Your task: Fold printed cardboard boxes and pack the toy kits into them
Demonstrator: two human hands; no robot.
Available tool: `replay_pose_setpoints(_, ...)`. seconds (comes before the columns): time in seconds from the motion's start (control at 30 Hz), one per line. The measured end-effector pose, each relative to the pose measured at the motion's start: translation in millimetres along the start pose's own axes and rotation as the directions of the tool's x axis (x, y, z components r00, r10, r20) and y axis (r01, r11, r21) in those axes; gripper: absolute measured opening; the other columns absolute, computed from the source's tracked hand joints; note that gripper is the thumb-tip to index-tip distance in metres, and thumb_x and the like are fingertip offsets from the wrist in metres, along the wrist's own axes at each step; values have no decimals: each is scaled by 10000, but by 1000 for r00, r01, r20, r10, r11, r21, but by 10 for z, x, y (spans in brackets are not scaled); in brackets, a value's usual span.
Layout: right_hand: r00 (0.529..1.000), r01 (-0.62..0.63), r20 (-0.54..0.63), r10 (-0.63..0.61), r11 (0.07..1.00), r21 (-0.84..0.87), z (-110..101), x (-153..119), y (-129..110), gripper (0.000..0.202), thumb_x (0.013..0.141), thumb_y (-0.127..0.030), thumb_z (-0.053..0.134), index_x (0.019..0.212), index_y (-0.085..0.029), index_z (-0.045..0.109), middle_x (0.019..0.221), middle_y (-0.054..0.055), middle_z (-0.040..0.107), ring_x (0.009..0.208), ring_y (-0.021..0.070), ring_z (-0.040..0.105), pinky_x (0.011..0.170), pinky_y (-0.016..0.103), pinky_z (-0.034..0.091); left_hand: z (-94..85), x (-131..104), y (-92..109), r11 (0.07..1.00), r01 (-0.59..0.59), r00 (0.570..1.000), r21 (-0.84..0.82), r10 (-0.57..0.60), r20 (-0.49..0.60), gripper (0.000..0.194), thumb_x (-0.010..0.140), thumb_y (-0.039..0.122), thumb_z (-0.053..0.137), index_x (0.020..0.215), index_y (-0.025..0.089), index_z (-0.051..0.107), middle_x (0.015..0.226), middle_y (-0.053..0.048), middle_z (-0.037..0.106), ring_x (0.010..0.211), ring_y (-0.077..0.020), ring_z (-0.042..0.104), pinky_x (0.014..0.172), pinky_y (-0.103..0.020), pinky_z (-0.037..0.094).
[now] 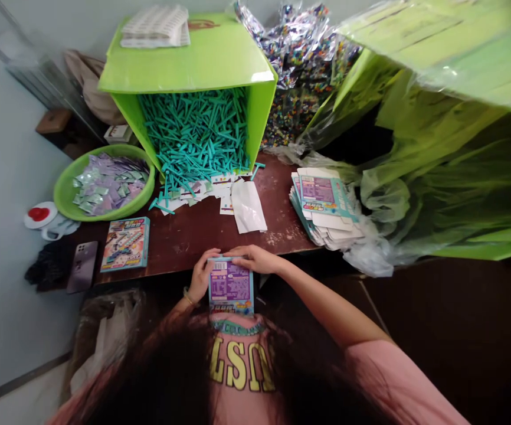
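Held against my front, just below the table's edge, is a small cardboard box [231, 284] with a purple and teal printed back and a barcode. My left hand [201, 276] wraps its upper left side. The fingers of my right hand [255, 260] lie across its top edge. Beyond my hands on the table are a folded white paper sheet [248, 206] and several small printed cards [196, 192]. To the left lies a similar box [125, 244] with its picture side up.
A green bin [262, 118] on its side spills teal plastic sticks [197, 130]. A green basket [63, 186] holds small packets. Flat cartons [321, 200] are stacked at right beside a plastic-lined green bin [441, 177]. A phone [82, 267] lies left; bead bags [300, 59] stand behind.
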State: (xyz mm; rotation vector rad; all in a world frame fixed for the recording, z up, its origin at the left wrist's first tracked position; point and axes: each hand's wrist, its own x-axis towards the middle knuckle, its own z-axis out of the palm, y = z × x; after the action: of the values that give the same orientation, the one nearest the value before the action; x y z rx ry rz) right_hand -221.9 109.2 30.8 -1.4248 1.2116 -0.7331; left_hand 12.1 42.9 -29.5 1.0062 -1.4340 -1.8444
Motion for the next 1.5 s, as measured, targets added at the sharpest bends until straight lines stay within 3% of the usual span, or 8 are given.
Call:
replay_pose_setpoints(0.27, 818, 17, -573, -54, 997, -69, 525, -158, 166, 311, 1001, -428, 577, 1137, -222, 765, 1161, 116, 757, 1160, 247, 684, 1065, 444, 516, -189, -215, -8, 990, 30, 999, 135, -26, -27, 364, 944, 517, 599, 1162, 237, 682, 1282, -89, 667, 1239, -263, 587, 1137, -406, 388)
replay_pose_setpoints(0.5, 851, 36, -522, 58, 985, 168, 547, -198, -3, 684, 919, -503, 666, 1522, -240, 482, 1530, 142, 533, 1350, 296, 575, 1115, 461, 482, -22, 20, 340, 999, -3, 983, -35, -3, -181, 346, 933, 528, 621, 1137, 250, 641, 1320, -75, 640, 1173, -243, 636, 1028, -369, 506)
replay_pose_setpoints(0.7, 820, -21, -522, -235, 899, -438, 711, 430, -482, 583, 935, -306, 641, 1503, -274, 512, 1527, 87, 546, 1404, 309, 520, 1179, 468, 430, -548, 508, 904, 879, -354, 716, 319, 474, -513, 417, 1028, 412, 478, 1397, 219, 487, 1392, -106, 582, 1269, -227, 577, 1124, -433, 442)
replay_pose_setpoints(0.77, 876, -31, -410, -255, 818, -574, 703, 669, -374, 534, 962, -366, 631, 1483, -305, 530, 1532, 65, 545, 1411, 264, 514, 1170, 422, 444, -701, 533, 912, 764, -380, 653, 522, 621, -434, 390, 1035, 369, 461, 1402, 243, 495, 1422, -105, 563, 1316, -243, 544, 1164, -491, 396)
replay_pose_setpoints(0.87, 874, -230, -472, -115, 757, -611, 354, 765, 66, 433, 1017, -424, 550, 1406, -243, 603, 1515, 120, 556, 1425, 294, 488, 1194, 500, 382, -696, 458, 668, 551, -361, 815, 753, 578, -32, 369, 973, 396, 577, 1300, 232, 618, 1396, -131, 609, 1349, -323, 526, 1184, -555, 351)
replay_pose_setpoints(1.1, 584, -775, -795, 163, 404, -486, -1081, 290, 1000, 512, 1044, -357, 438, 1466, -85, 534, 1622, 267, 352, 1547, 444, 206, 1179, 747, 95, -374, 205, 54, 211, -466, 885, 859, 92, 457, 1030, 651, 586, 867, 1532, 232, 467, 1665, -203, 315, 1552, -478, 195, 1245, -663, 94)
replay_pose_setpoints(1.27, 804, -539, -594, 11, 435, -721, -818, 603, 979, 591, 1045, -453, 422, 1512, -96, 486, 1683, 208, 250, 1590, 374, 103, 1242, 664, -18, -690, 128, 181, 161, -606, 786, 779, -26, 617, 1169, 648, 677, 809, 1619, 301, 278, 1720, -144, 185, 1579, -447, 115, 1237, -687, 25)
replay_pose_setpoints(1.5, 910, -236, -400, -105, 663, -711, 429, -45, 986, 769, 902, -584, 652, 1536, -184, 479, 1640, 185, 366, 1562, 415, 220, 1230, 690, 205, -1038, -24, 26, 211, -526, 848, 824, 199, 491, 733, 796, 335, 698, 1503, 263, 519, 1565, -121, 511, 1492, -403, 391, 1250, -601, 195)
